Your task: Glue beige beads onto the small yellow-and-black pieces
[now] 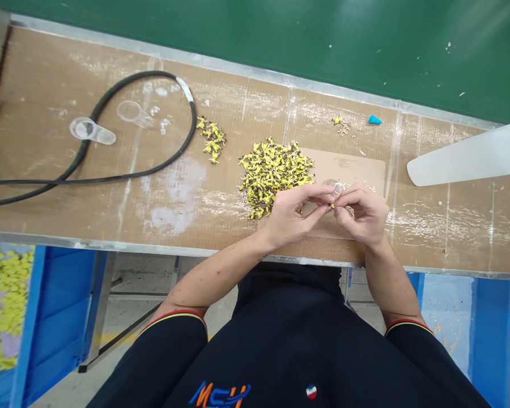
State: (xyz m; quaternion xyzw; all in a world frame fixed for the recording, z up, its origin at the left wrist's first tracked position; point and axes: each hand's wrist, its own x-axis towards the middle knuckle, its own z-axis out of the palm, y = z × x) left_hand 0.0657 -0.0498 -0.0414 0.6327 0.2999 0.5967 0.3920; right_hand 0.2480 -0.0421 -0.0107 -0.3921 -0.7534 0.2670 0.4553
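My left hand [295,215] and my right hand [363,212] meet over a cardboard sheet, both with thumb and fingers pinched. Between their fingertips is a tiny yellow figure [332,206], mostly hidden by the fingers. Whether my right fingers also hold a separate small part, I cannot tell. Just left of my left hand lies a heap of small yellow figures [274,173] with dark and pale ends. Small pale pieces [351,212] lie under and behind my right hand, beside a clear plastic scoop or cup [335,185], partly covered by my fingers.
A white bottle [467,156] lies on the right, with a blue cap [374,119] behind. A black cable [147,173] loops on the left near two clear scoops [92,131]. Blue bins [55,306] stand below the table's front edge; green surface [280,39] lies beyond.
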